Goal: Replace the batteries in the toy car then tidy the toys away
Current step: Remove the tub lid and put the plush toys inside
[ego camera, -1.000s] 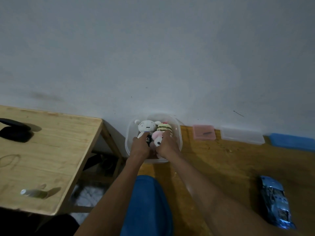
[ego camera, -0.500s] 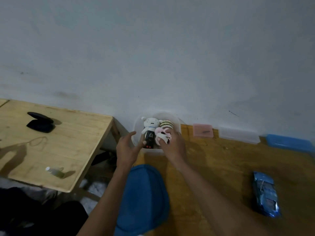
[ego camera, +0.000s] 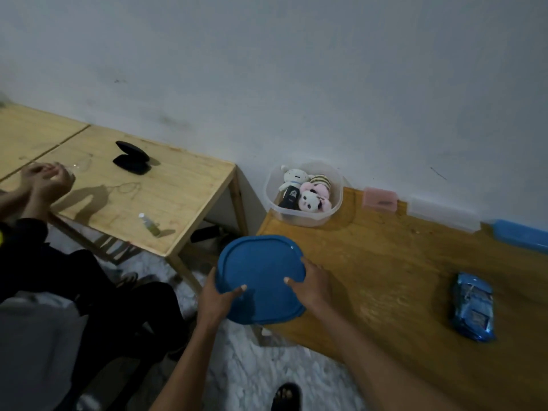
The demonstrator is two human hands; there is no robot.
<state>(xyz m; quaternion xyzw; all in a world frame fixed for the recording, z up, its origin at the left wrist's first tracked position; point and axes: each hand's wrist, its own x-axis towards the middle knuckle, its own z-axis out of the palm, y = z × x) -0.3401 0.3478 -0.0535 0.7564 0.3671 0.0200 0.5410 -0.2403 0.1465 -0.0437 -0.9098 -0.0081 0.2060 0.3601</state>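
Plush toys (ego camera: pixel 312 189) fill the clear tub (ego camera: pixel 305 216) while both hands' fingers (ego camera: pixel 292 280) grip its blue lid (ego camera: pixel 261 277).

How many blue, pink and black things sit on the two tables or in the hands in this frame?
Blue: 3, namely the blue lid gripped by the left hand and right hand, the toy car, the blue box by the wall.
Pink: 2, namely the pink plush toy, the pink box.
Black: 1, namely the black case.
Total: 6
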